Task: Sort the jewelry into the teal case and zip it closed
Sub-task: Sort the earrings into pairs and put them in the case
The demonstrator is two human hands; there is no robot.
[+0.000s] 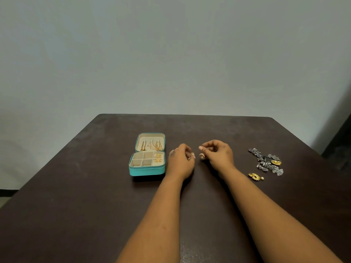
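**Two hands, each with a small gold piece**

The teal case (147, 170) lies open on the dark surface (76, 186), at the left. Gold chains hang in its lid, and gold pieces sit in its right compartment. Just right of it, the left hand (180, 160) pinches a gold ring (191, 155). The right hand (218, 154) pinches a gold earring (201, 156). Far to the right lies a heap of silver and gold jewelry (267, 164).

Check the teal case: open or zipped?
Open. The teal case lies flat on the table, lid folded back, gold chains visible in the lid and beige compartments exposed.
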